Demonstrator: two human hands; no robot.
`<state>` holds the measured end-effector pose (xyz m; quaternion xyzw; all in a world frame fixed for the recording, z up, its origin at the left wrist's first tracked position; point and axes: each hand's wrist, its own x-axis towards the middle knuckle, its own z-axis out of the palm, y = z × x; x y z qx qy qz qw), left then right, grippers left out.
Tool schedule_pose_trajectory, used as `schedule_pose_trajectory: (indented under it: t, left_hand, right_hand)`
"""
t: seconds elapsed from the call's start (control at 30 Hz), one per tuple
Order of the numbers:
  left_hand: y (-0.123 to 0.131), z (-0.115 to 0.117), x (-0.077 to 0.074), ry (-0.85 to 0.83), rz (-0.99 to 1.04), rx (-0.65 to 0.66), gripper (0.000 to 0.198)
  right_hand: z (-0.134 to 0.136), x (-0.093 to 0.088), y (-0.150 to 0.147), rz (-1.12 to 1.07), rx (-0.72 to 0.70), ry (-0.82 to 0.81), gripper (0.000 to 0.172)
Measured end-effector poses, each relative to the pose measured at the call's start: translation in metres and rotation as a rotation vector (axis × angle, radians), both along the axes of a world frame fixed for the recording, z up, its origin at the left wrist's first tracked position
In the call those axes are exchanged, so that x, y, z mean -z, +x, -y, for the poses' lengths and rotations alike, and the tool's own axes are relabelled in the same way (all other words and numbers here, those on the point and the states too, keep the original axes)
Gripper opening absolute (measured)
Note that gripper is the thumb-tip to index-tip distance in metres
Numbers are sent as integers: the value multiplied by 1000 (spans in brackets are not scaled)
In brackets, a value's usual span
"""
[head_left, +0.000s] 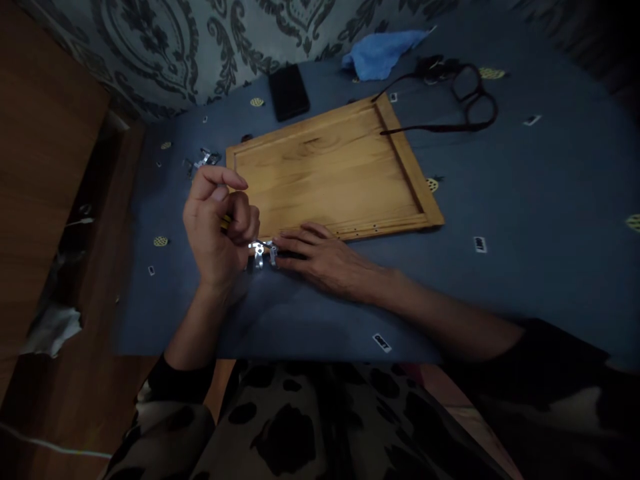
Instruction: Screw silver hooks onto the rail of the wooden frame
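A wooden cabinet door [325, 167] with a raised frame lies flat, several small dark holes along its near edge. At that edge's left part sits a shiny metal hinge [259, 253]. My left hand [220, 223] is closed around a screwdriver [226, 221], its yellow handle mostly hidden by my fingers. The thin dark shaft points right toward the hinge; whether its tip sits in a screw I cannot tell. My right hand [330, 263] lies over the near edge, fingers stretched out, fingertips beside or touching the hinge.
Another metal hinge [206, 158] lies left of the door. Behind it are a black phone-like slab [289, 93] and a blue cloth [383, 53]. Dark-framed glasses [473, 100] rest at the far right corner, their arms over the frame. The blue tablecloth [525, 187] ends near my lap.
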<state>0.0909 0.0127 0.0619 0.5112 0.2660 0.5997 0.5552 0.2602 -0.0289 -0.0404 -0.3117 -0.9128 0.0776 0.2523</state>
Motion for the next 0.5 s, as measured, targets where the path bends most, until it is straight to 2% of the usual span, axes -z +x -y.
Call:
schedule_pose_trajectory:
  t: [0.23, 0.5]
  left_hand:
    - [1, 0, 2, -103, 22, -48, 28]
    - [2, 0, 6, -111, 38, -61, 27]
  right_hand:
    - [0, -3, 0, -2, -7, -6, 36]
    - [-1, 0, -2, -8, 3, 20, 35]
